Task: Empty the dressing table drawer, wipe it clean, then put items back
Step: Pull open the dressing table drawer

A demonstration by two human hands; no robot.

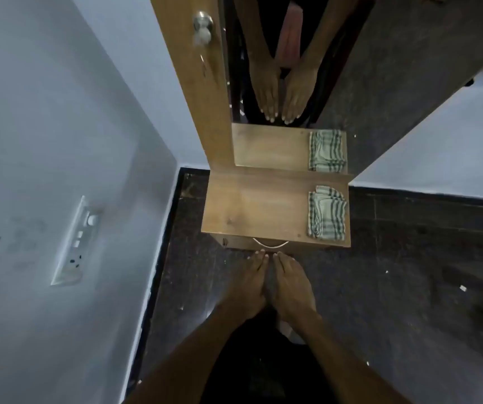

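Observation:
A small wooden dressing table [257, 205] stands against the wall below a mirror [278, 68]. Its drawer front [240, 242] shows just under the top's front edge, pushed in, with a curved metal handle [270, 244]. A folded green-and-white checked cloth [327, 212] lies on the right side of the tabletop. My left hand [249, 284] and my right hand [289, 287] are held flat side by side, palms down, fingertips just short of the handle. Both hands hold nothing. The drawer's inside is hidden.
The mirror reflects my hands and the cloth. A wooden door with a round metal knob [203, 24] stands to the left of the mirror. A white switch plate [77, 243] sits on the left wall. The dark speckled floor [394, 272] spreads around the table.

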